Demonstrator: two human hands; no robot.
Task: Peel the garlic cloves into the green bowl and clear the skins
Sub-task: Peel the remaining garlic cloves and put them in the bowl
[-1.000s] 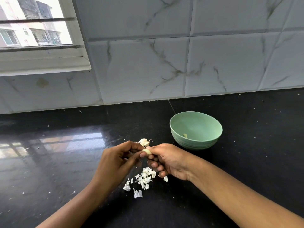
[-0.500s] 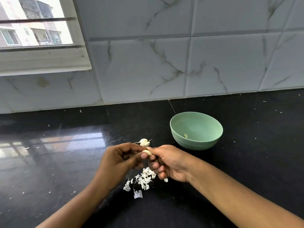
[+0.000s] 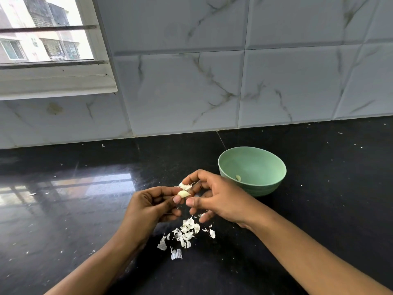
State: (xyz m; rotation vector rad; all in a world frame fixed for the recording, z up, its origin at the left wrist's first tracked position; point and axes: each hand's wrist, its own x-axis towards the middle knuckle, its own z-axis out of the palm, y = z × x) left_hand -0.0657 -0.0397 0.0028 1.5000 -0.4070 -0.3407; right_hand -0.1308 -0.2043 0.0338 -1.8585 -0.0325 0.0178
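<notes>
Garlic clove point(image 3: 184, 193) sits pinched between the thumb and forefinger of your left hand point(image 3: 148, 207), held above the black worktop point(image 3: 85, 209) about midway across it. Your right hand point(image 3: 214, 199) is close against it, fingers spread and loosely bent, its thumb just beside the clove's right end; it grips nothing that shows. Behind the clove lies another pale garlic piece point(image 3: 185, 185), partly hidden by your right forefinger. A scatter of white skins point(image 3: 187, 231) lies on the worktop below your hands, on the side nearer you. The green bowl point(image 3: 255, 189) stands to the right of your hands, nearer the worktop's back edge by the tiled wall point(image 3: 180, 92), with one peeled clove point(image 3: 238, 178) inside.
</notes>
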